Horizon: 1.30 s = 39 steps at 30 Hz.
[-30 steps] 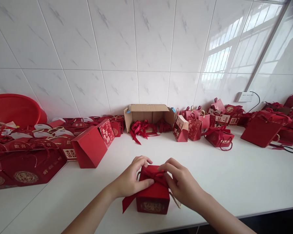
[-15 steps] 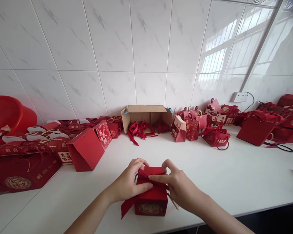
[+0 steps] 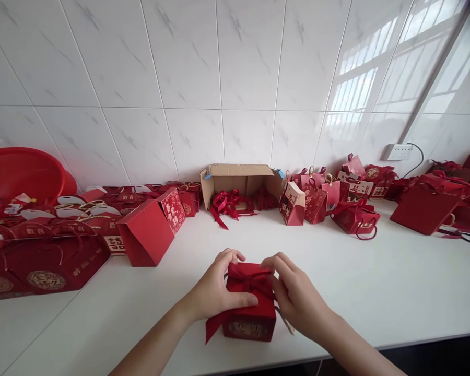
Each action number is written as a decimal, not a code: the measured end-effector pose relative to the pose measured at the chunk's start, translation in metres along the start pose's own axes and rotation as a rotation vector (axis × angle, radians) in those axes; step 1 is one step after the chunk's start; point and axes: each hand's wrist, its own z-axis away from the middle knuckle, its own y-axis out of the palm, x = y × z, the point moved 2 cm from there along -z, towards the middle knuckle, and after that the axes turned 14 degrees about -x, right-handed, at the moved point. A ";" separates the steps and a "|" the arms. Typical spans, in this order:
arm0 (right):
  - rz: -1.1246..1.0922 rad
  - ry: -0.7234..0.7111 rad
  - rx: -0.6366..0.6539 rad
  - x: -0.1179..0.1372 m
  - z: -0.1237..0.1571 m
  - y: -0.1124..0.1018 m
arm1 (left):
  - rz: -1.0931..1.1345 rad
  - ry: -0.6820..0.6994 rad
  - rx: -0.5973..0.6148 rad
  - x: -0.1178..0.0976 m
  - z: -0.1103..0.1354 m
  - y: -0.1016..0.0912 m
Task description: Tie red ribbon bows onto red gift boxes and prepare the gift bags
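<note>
Red card box with gold print [image 3: 260, 311]: in my head view it sits flat on the smooth white tabletop [image 3: 376, 292]. Its gold end faces me; its long way seems to run toward the white tiled wall [image 3: 191, 57]. My left hand [image 3: 215, 288] holds it; my right hand [image 3: 295, 287] curls at the red cloth bow [image 3: 250, 282], pinching or not, I can't tell. I think I'm fixing the bow; the next move calls for gentle tugs.

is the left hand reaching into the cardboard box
No, the left hand is on the ribbon-tied red gift box, well in front of the cardboard box.
</note>
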 end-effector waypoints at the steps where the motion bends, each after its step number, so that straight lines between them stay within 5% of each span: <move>1: -0.002 0.009 0.005 0.001 0.000 -0.001 | 0.034 -0.005 0.016 -0.002 0.001 0.000; 23: -0.100 -0.040 -0.073 0.000 -0.001 -0.006 | 0.199 -0.066 -0.044 -0.013 -0.003 0.008; 34: -0.070 -0.021 -0.245 -0.011 0.005 -0.003 | 0.224 -0.146 -0.013 -0.009 -0.006 0.011; 39: -0.110 0.028 -0.179 -0.016 0.002 -0.005 | 0.185 -0.159 -0.021 -0.011 -0.006 0.008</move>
